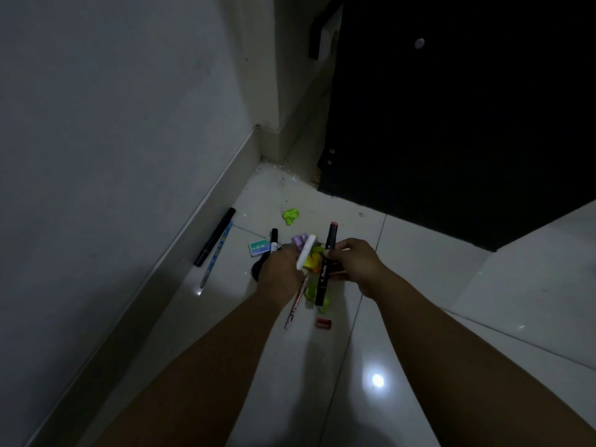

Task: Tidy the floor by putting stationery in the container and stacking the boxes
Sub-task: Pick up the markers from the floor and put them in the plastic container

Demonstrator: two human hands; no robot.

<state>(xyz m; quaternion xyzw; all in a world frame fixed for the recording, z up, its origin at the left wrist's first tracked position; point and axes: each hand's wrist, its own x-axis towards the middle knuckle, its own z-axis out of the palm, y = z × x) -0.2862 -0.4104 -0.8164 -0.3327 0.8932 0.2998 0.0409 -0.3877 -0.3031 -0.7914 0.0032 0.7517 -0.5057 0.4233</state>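
My right hand grips a long black marker with a pink cap, held above the floor. My left hand holds a white pen over a heap of purple, yellow and green stationery. Under the left hand a dark object shows partly. A pinkish pen lies on the tiles below the hands, and a small red sharpener lies near it. A small green box and a short black marker lie left of the heap.
A thick black marker and a blue patterned pen lie along the skirting of the left wall. A crumpled green scrap lies farther back. A large black cabinet stands at the right. The floor is glossy white tile.
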